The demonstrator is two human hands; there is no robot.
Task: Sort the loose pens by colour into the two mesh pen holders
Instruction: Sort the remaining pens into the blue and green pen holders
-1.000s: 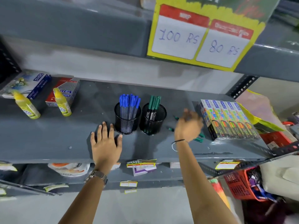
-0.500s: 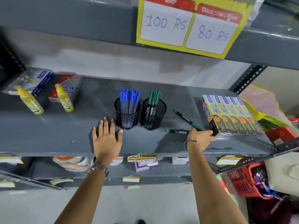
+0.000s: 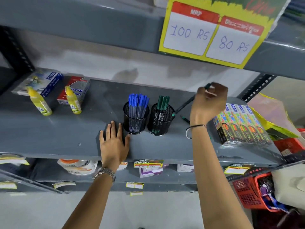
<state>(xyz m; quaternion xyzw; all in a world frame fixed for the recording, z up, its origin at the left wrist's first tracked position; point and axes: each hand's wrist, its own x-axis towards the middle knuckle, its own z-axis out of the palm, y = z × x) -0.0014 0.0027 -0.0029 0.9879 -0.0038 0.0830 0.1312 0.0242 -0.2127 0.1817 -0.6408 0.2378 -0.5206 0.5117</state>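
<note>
Right hand [image 3: 208,103] now lifted off shelf [image 3: 66,129], grip pinching green pen [image 3: 183,105], tilted toward right holder [image 3: 160,119]; left hand [image 3: 113,142] flat, spread.

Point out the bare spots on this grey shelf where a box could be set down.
Widest bare patch: grey metal shelf between the yellow glue bottles and the left hand. The strip behind the black mesh pen holders is free too. Crowded: right side, with the right hand holding a green pen, another loose pen, and colourful boxes.
</note>
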